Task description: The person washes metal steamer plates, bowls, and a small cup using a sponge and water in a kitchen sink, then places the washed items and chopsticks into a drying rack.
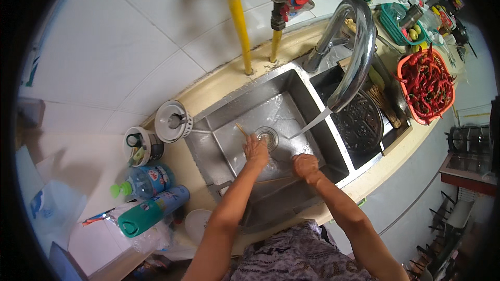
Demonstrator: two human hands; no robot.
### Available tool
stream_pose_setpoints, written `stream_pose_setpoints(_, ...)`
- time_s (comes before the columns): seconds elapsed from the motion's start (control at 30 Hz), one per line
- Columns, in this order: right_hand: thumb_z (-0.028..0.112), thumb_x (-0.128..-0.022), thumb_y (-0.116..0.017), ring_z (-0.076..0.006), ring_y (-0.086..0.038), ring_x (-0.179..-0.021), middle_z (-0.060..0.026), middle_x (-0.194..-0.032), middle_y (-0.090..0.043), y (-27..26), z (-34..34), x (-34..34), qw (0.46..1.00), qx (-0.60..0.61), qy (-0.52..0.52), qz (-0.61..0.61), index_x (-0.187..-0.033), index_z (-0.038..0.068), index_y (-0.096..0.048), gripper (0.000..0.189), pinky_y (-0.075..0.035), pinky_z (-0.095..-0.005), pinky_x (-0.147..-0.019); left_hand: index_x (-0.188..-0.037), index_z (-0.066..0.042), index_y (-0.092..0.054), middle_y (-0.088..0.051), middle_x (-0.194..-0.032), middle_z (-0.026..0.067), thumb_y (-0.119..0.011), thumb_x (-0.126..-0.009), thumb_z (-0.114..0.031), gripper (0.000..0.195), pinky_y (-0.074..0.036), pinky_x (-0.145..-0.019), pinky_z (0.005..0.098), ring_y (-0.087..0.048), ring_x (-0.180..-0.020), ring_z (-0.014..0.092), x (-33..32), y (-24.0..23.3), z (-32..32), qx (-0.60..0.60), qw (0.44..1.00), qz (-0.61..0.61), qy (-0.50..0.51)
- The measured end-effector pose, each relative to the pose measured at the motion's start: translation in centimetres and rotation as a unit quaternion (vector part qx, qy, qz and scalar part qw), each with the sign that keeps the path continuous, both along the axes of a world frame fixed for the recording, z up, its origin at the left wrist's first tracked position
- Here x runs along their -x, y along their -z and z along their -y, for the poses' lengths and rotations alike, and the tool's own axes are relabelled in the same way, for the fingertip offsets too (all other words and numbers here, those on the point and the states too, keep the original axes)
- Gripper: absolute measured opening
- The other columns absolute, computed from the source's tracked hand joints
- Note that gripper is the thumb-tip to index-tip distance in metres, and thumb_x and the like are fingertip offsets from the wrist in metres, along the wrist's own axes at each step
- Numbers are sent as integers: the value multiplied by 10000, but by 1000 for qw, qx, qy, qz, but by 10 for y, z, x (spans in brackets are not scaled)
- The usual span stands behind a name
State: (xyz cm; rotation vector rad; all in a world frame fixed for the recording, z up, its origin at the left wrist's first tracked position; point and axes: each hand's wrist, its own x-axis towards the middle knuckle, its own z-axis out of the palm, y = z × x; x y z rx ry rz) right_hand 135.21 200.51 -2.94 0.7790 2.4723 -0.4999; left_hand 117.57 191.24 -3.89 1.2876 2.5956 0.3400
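Both hands are low inside the left basin of a stainless steel sink. My left hand is just left of the drain, and a thin yellowish stick runs up to its fingers. Whether the fingers grip that stick or only touch it is not clear. On the right, my right hand is curled near the basin floor; its palm side is hidden. Water pours from the curved chrome faucet and lands between the drain and the right hand. A thin brown strip lies below the hands.
A black perforated round rack sits in the right basin, beside a bundled brush. Red chillies fill an orange basket. Bottles and a white tub stand left. Yellow pipes rise behind.
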Motion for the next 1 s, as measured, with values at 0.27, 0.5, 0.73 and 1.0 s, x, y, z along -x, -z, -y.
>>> stream_pose_setpoints(0.27,182,-838,-502,-265,-627,-867,-100,-921,-678,72,63,17,990,64,-124,24,-910,74,-698,235,-403,-464,-729,-982,-55,-665,-558,-972,117,-488,-831,-171,260,-311,-949,553,-491,-1004,289,26,89,13,192,920,-203,275)
stream_pose_setpoints(0.5,203,-823,-501,-308,-628,-957,-158,-988,-662,56,45,24,989,83,-120,29,-957,65,-692,271,-475,-425,-811,-831,-74,-629,-633,-862,102,-537,-841,-227,180,-451,-787,422,-590,-765,272,36,73,-3,109,993,-21,-28)
stream_pose_setpoints(0.73,386,-761,-566,-346,-642,-886,-192,-921,-662,-15,-47,35,964,195,118,-138,-916,35,-682,400,-500,-427,-787,-958,-11,-607,-609,-848,76,-563,-894,-359,357,-465,-695,313,-573,-781,169,-39,21,-50,-82,739,641,-191)
stream_pose_setpoints(1.0,390,-849,-571,-288,-660,-778,-148,-889,-676,-48,-3,-19,777,319,469,-274,-965,26,-663,393,-519,-371,-697,-815,-139,-418,-482,-729,11,-386,-989,-294,236,-445,-630,323,-468,-655,126,-29,-20,-66,-259,592,716,-263)
